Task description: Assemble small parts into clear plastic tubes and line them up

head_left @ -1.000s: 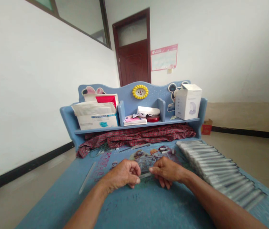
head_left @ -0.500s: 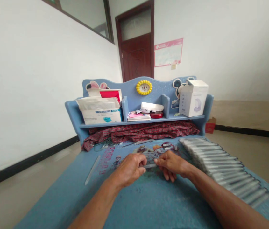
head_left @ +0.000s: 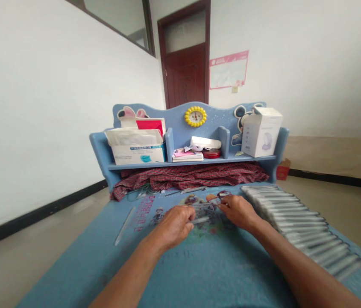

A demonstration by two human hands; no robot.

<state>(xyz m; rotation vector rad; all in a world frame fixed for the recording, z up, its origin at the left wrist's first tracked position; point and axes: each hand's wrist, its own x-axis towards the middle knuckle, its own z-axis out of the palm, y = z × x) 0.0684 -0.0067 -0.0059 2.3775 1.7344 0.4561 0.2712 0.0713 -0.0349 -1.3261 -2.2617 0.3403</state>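
Note:
My left hand point(head_left: 174, 224) rests on the blue desk point(head_left: 199, 273), fingers curled around one end of a thin silvery strip point(head_left: 200, 220) that sticks out to the right. My right hand point(head_left: 238, 211) lies a little to the right and farther back, knuckles up and fingers bent, over small pieces on the desk's cartoon print point(head_left: 210, 204). What is under its fingers is hidden. To the right of that hand, a long row of silvery strips point(head_left: 298, 224) lies side by side.
A blue shelf unit point(head_left: 193, 158) at the desk's back holds a mask box point(head_left: 137, 149), a white carton point(head_left: 261, 131), booklets and a red tin. A plaid cloth point(head_left: 193, 177) lies beneath it. A clear ruler point(head_left: 124, 226) lies at left. White walls and a brown door stand behind.
My hands have come apart: the right one let go of the strip and moved right and farther back. My left hand still holds the strip. The view has shifted slightly.

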